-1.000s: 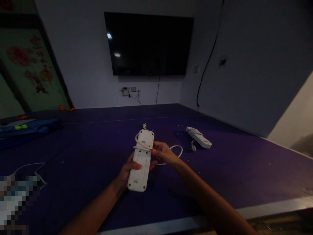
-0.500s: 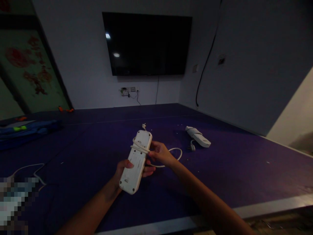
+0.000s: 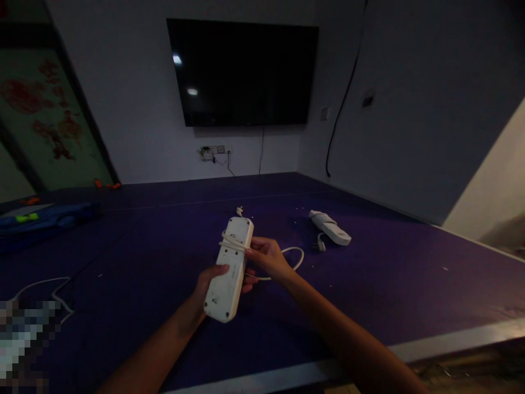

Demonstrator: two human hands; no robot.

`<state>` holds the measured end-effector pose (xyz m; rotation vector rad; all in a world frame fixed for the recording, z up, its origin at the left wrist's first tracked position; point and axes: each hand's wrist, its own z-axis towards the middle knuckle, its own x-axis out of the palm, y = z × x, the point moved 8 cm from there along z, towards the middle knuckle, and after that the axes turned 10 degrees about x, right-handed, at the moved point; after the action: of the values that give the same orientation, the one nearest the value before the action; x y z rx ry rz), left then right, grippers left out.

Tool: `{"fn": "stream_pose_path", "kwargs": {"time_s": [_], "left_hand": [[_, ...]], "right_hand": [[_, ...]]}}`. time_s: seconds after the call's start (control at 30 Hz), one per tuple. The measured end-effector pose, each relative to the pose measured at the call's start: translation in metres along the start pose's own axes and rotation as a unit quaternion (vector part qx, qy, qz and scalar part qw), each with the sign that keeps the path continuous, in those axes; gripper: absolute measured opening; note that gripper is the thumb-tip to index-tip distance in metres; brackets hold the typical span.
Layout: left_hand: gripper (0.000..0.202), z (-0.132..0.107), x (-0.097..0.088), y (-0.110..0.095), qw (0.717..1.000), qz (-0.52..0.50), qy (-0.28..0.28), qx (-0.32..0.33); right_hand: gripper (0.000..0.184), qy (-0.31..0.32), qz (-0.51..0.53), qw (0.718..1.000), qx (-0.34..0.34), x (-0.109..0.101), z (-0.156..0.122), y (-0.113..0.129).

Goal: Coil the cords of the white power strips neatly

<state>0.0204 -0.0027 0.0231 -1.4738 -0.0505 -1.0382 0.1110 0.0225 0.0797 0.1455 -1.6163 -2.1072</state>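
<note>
A white power strip (image 3: 225,279) is held tilted above the purple surface, its screwed underside facing me. My left hand (image 3: 213,279) grips its lower half, thumb across the underside and fingers showing past the right edge. White cord (image 3: 234,243) is wound around the strip's upper part. At the right edge my right hand (image 3: 266,256) is closed on that cord, thumb pressed to it. A loop of cord (image 3: 301,257) hangs out to the right, behind the right hand. Just beyond the strip's top end shows a plug (image 3: 240,210).
To the right lies a second power strip (image 3: 330,227) with its cord wrapped, its plug (image 3: 320,245) beside it. Folded blue cloth (image 3: 61,214) and a white cable (image 3: 41,280) are on the left. A television (image 3: 244,74) hangs on the far wall.
The strip has shifted slightly and turned a little more upright in my hands. My left thumb sits a bit higher on it. The view has swung slightly to the right.
</note>
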Motion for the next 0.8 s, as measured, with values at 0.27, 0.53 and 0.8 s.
{"fn": "stream_pose_path", "kwargs": {"time_s": [0.27, 0.53, 0.8], "left_hand": [[0.071, 0.005, -0.025, -0.035, 0.927, 0.226, -0.211, 0.209], [0.105, -0.005, 0.003, -0.045, 0.74, 0.566, -0.132, 0.338], [0.088, -0.006, -0.006, -0.042, 0.765, 0.528, -0.16, 0.332]], "right_hand": [[0.037, -0.06, -0.024, 0.998, 0.001, -0.013, 0.001, -0.008], [0.039, -0.101, -0.134, 0.984, -0.053, -0.005, -0.007, -0.004], [0.053, -0.13, -0.266, 0.955, -0.033, -0.016, -0.005, -0.003]]}}
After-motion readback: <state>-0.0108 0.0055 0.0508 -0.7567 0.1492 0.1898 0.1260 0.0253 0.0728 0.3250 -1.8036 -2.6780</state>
